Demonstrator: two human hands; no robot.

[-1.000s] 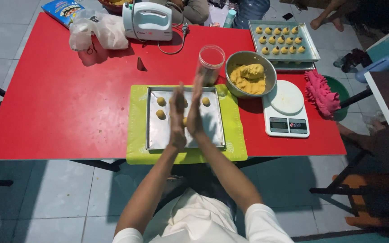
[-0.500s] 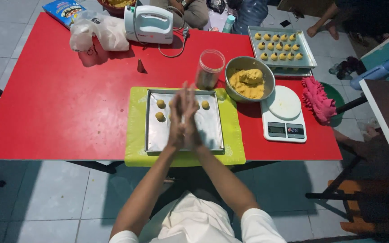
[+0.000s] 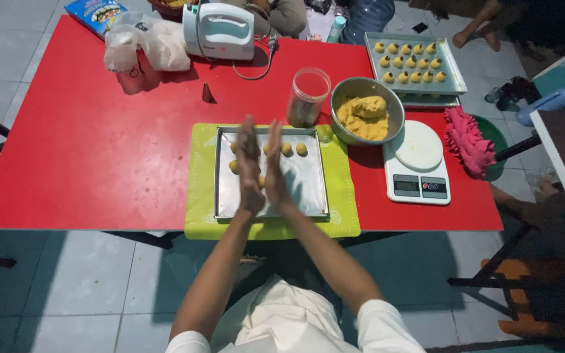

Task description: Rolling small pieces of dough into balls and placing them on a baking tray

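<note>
Red tabletop (image 3: 86,150) over grey floor tiles, green mat beneath a steel baking tray (image 3: 308,189). My left hand (image 3: 248,163) and right hand (image 3: 274,167) press flat, palm to palm, fingers straight, pointing away from me; whatever lies between them is hidden. Few dough balls (image 3: 301,149) sit along the tray's far end, so most remains unfilled. Tray's long axis runs away from me. Dough bowl (image 3: 366,117) at right holds plenty.
</note>
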